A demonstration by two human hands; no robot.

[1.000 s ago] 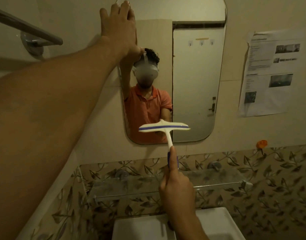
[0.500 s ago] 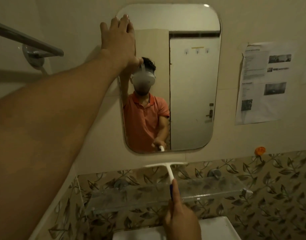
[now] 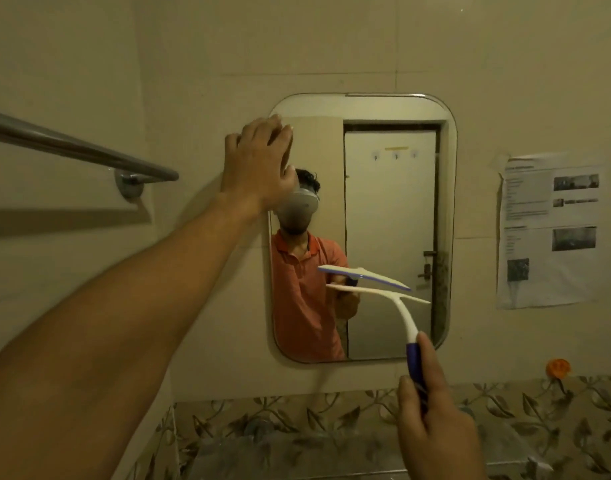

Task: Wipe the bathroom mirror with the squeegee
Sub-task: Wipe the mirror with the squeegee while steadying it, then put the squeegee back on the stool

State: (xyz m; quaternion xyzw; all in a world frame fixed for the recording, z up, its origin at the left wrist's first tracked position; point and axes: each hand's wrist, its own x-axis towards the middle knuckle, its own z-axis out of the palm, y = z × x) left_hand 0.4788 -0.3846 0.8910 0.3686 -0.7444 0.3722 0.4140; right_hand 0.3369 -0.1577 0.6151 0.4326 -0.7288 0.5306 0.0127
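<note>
The squeegee (image 3: 405, 318) is back up on the mirror (image 3: 390, 202). Half a second ago its blade was under the mirror's bottom edge, on the wall. Now the blade sits across the lower right part of the mirror, with its right end tipped down. It is very close to the glass, but I cannot tell if it touches.

The right grip (image 3: 432, 420) is clenched round the purple handle, just under the mirror's bottom edge. The left grip (image 3: 257, 164) holds nothing. It still rests with straight fingers on the mirror's top left edge.

I think one wipe down is done and the next one is starting. The top of the mirror likely still needs wiping.
</note>
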